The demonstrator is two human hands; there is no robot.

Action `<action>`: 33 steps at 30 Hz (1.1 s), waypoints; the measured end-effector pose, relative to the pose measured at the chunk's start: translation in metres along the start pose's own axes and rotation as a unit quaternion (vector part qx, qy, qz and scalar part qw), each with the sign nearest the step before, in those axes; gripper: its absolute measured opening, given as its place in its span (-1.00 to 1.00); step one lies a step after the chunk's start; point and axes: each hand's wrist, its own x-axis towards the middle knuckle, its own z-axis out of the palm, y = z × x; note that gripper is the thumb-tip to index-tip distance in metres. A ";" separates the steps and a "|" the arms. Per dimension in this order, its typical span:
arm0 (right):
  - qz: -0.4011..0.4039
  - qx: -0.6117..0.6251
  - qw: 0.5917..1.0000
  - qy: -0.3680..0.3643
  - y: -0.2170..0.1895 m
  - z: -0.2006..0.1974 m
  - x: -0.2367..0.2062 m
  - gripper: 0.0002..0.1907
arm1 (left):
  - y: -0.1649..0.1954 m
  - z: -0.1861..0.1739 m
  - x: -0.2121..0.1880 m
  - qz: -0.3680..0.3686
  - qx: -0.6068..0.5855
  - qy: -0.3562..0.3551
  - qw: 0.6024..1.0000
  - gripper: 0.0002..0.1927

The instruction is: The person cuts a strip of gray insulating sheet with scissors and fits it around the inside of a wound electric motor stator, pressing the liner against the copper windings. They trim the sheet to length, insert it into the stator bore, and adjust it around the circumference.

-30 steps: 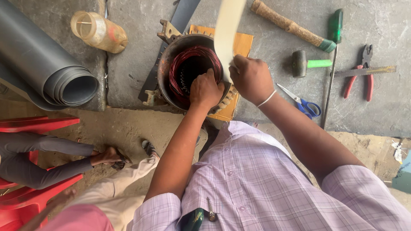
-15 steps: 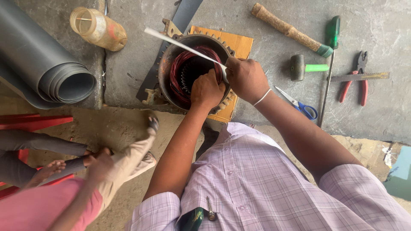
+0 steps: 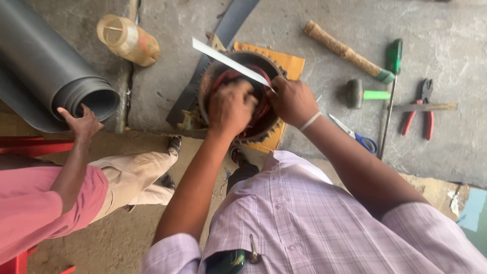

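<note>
A repair workshop: on the bare grey concrete bench (image 3: pixel 446 147) lie a wooden-handled hammer (image 3: pixel 345 50), red-handled pliers (image 3: pixel 422 109), a green-handled screwdriver (image 3: pixel 391 81) and blue-handled scissors (image 3: pixel 355 134), beside a round metal motor stator with red copper windings (image 3: pixel 238 81) and a roll of grey sheet (image 3: pixel 45 76).

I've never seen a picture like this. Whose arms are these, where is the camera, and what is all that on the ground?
The camera sits on a person's head and looks down, so you see their own checked shirt and both arms. The left hand rests on the rim of a round motor housing with red wire coils inside. The right hand pinches a thin white strip that slants over the opening. On the concrete floor to the right lie a wooden-handled hammer, a green screwdriver, a small mallet, red pliers and blue-handled scissors. At left, another person's hand touches a grey rolled sheet, beside a plastic jar.
</note>
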 end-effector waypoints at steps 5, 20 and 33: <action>0.016 -0.067 0.998 0.007 -0.012 0.004 -0.001 -0.82 | -0.012 -0.047 0.046 0.280 0.228 0.202 0.910 -0.73; 0.151 -0.168 0.971 -0.086 -0.060 0.002 0.032 -0.77 | -0.046 -0.060 0.120 0.418 0.260 -0.017 0.870 -0.78; 0.051 -0.261 0.964 -0.008 -0.091 0.030 0.072 -0.91 | -0.108 -0.037 0.140 0.358 0.173 -0.154 0.905 -0.83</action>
